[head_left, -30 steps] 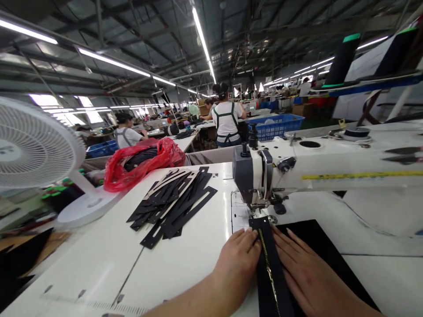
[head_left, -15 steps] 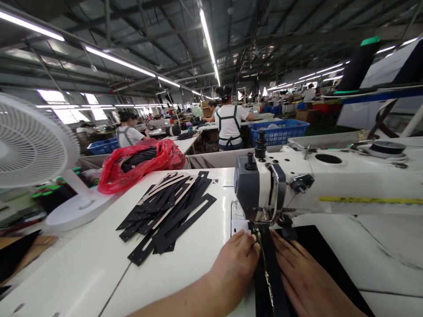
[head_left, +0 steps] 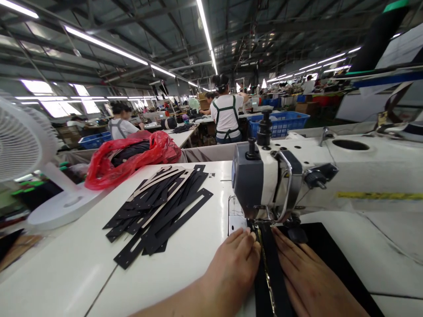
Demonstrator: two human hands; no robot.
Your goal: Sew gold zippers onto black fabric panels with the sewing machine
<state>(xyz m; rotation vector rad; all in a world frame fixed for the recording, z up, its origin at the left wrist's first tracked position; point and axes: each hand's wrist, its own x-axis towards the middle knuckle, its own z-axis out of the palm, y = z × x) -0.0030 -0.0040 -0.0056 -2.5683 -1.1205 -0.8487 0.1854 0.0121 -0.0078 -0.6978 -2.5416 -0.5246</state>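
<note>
A zipper (head_left: 266,268) with gold-coloured teeth runs lengthwise along black fabric (head_left: 276,281), its far end under the presser foot of the sewing machine (head_left: 267,176). At the zipper's left edge is my left hand (head_left: 233,264), fingers bent and pressed together on the tape close to the needle area. On the other side my right hand (head_left: 307,268) lies flat over the fabric, its fingers stretched toward the foot. A wider black piece (head_left: 333,251) spreads out beneath and beyond the right hand. The needle itself is hidden by the machine head.
Left of the machine, a loose pile of black slotted strips (head_left: 161,211) lies on the white table (head_left: 66,273). Behind it are a red plastic bag (head_left: 132,158) and a white fan (head_left: 26,141). Co-workers (head_left: 226,110) sit farther back, near a blue basket (head_left: 280,123).
The view has shifted slightly, so the machine looks larger and the pile sits farther left. Both hands keep nearly the same place on the zipper and fabric.
</note>
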